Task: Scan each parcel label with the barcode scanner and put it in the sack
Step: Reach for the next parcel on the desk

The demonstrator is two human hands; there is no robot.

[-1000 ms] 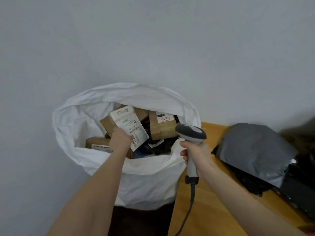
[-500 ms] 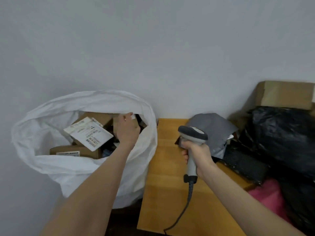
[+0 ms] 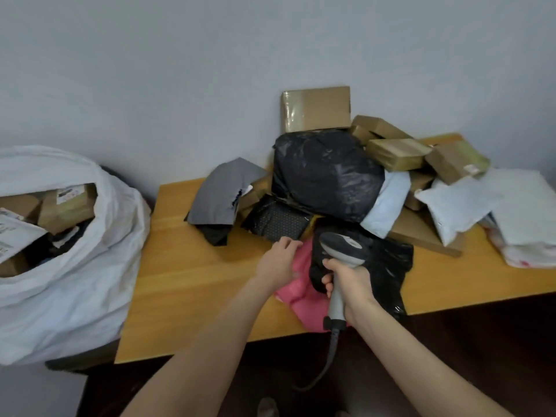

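Observation:
My right hand [image 3: 349, 281] grips the handle of the grey barcode scanner [image 3: 341, 251], held upright over a pink parcel [image 3: 298, 293] and a black poly parcel [image 3: 388, 266] at the table's front. My left hand [image 3: 278, 260] hovers at the pink parcel's left edge, fingers relaxed, holding nothing. Left of the table stands the white sack [image 3: 75, 266], with several cardboard boxes and a labelled parcel inside.
On the wooden table [image 3: 195, 281] lies a heap of parcels: a grey mailer [image 3: 219, 194], a large black bag [image 3: 328, 173], brown boxes [image 3: 397, 152], white mailers [image 3: 469, 203]. The scanner's cable [image 3: 325, 368] hangs over the front edge. A wall stands behind.
My view swung right from the sack to the table. My left hand left the sack with nothing in it and came to the pink parcel. The scanner moved with my right hand over the parcels.

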